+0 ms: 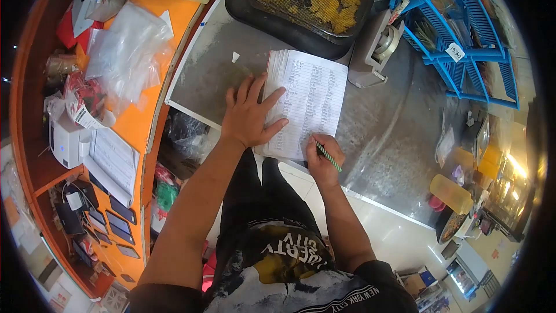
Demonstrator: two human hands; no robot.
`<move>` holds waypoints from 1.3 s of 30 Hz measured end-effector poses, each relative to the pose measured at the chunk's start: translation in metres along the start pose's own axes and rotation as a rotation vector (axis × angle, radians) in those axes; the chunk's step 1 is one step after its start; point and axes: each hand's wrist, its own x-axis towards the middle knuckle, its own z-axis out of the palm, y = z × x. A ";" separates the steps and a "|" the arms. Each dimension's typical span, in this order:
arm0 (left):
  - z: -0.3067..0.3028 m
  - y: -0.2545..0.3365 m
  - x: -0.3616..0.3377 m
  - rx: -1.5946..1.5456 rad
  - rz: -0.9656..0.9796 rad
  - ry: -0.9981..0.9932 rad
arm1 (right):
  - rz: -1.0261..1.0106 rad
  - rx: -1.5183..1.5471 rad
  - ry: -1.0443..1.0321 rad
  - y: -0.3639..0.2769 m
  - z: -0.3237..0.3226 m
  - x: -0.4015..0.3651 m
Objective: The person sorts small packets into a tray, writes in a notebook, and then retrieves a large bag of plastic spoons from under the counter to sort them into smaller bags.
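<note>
A thick notebook (315, 93) lies on the grey metal counter, its lined page filled with columns of handwriting. My left hand (250, 113) rests flat on its left edge, fingers spread, thumb and index finger reaching onto the page. At the lower right corner of the page, my right hand (325, 159) grips a green-and-white striped pen (331, 159), its writing tip hidden by the fingers.
Above the notebook sits a black tray (237, 0) with yellow crumbly food. A tape dispenser (370, 52) and blue plastic baskets (463, 35) stand to the right. On the left, an orange shelf (165, 35) bears plastic bags (130, 46), a small white printer (65, 142) and several phones.
</note>
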 end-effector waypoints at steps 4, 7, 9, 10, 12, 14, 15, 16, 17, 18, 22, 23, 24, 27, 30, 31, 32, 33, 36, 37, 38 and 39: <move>-0.001 0.000 0.000 0.007 0.001 -0.011 | 0.017 0.013 -0.025 0.000 -0.002 0.000; -0.002 0.000 0.000 0.014 -0.001 -0.015 | 0.040 0.037 -0.028 -0.003 -0.003 0.001; -0.001 0.000 0.001 0.016 -0.005 -0.018 | 0.054 0.059 -0.033 -0.001 -0.002 0.000; -0.001 0.001 0.001 0.016 -0.008 -0.021 | 0.042 0.056 -0.036 -0.001 -0.003 0.001; 0.000 0.000 0.001 0.015 -0.007 -0.015 | 0.015 0.051 -0.042 -0.003 -0.003 0.002; 0.000 0.000 0.000 0.014 -0.003 -0.002 | 0.038 0.047 -0.010 -0.002 -0.002 0.000; 0.000 0.000 0.000 0.017 -0.003 -0.002 | 0.050 0.045 0.006 -0.001 -0.001 -0.001; -0.001 0.001 0.000 0.021 -0.003 -0.003 | 0.042 0.027 0.016 0.000 0.000 -0.002; -0.001 0.001 0.000 0.026 -0.004 -0.003 | 0.033 0.010 0.027 0.001 0.001 -0.002; -0.001 0.001 0.000 0.024 -0.002 0.003 | 0.025 -0.007 0.037 0.001 0.002 -0.002; -0.002 0.001 0.000 0.021 0.005 0.021 | 0.008 -0.008 0.011 0.003 0.002 0.000; -0.002 0.000 0.000 0.022 0.007 0.023 | 0.015 -0.008 0.017 0.001 0.002 0.000; -0.002 0.000 0.000 0.024 0.008 0.022 | 0.024 -0.009 0.024 0.000 0.001 0.000; -0.002 0.001 -0.001 0.029 0.004 0.018 | 0.035 0.015 0.011 -0.001 0.000 0.000; -0.001 0.001 0.000 0.022 0.005 0.021 | 0.002 0.026 0.001 -0.001 -0.001 0.002; 0.000 0.001 0.000 0.008 0.006 0.025 | 0.021 0.030 -0.003 0.000 -0.002 0.001; 0.000 0.000 0.000 -0.005 0.006 0.030 | 0.039 0.036 -0.008 0.002 -0.003 -0.002; -0.001 0.000 0.000 0.005 0.003 0.027 | 0.057 0.043 -0.014 0.003 -0.003 -0.004; -0.003 0.001 0.000 0.018 0.001 0.028 | 0.049 0.055 -0.031 0.004 -0.002 -0.005; -0.002 0.001 0.000 0.013 0.003 0.031 | 0.022 0.052 -0.032 0.005 -0.002 -0.005; -0.002 0.000 0.000 0.008 0.006 0.034 | -0.006 0.048 -0.034 0.005 -0.002 -0.003; -0.001 0.000 0.000 0.008 0.005 0.037 | -0.034 0.045 -0.036 0.005 -0.002 -0.002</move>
